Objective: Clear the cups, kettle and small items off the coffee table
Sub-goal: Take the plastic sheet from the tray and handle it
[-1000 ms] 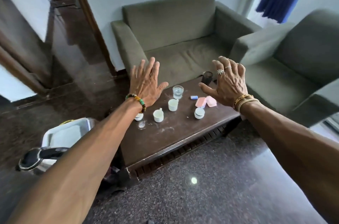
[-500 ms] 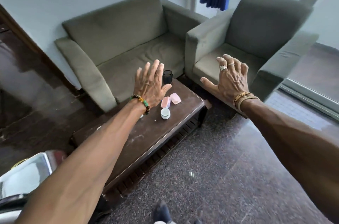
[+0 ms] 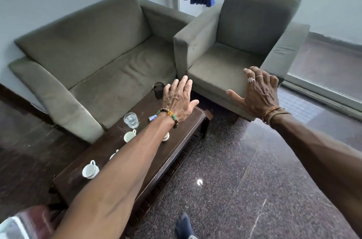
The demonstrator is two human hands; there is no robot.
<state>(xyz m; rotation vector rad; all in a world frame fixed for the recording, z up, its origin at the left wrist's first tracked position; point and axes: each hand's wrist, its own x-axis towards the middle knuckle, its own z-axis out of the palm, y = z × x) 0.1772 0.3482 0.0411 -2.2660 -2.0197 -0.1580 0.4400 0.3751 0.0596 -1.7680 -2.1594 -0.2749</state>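
A dark wooden coffee table (image 3: 94, 160) runs from lower left to the centre. On it stand a white cup (image 3: 90, 169) near the left end, another white cup (image 3: 129, 136), a clear water glass (image 3: 131, 120), a dark tumbler (image 3: 158, 90) at the far end and a small blue item (image 3: 152, 118). Two more white cups (image 3: 166, 137) (image 3: 113, 155) show partly beside my forearm. My left hand (image 3: 178, 99) hovers flat, fingers straight, over the table's far end and holds nothing. My right hand (image 3: 258, 91) is spread in the air before the armchair, empty. No kettle is in view.
A grey two-seat sofa (image 3: 101, 58) stands behind the table and a grey armchair (image 3: 235, 43) at its far end. Speckled stone floor (image 3: 235, 180) lies to the right. A white tray (image 3: 11, 227) edge shows at the bottom left. A foot in a dark sock (image 3: 184, 225) is below.
The view has swung and drawn closer to the table. Both hands stay spread and empty. The kettle and most of the tray have left the frame; the pink items are now hidden under my left hand.
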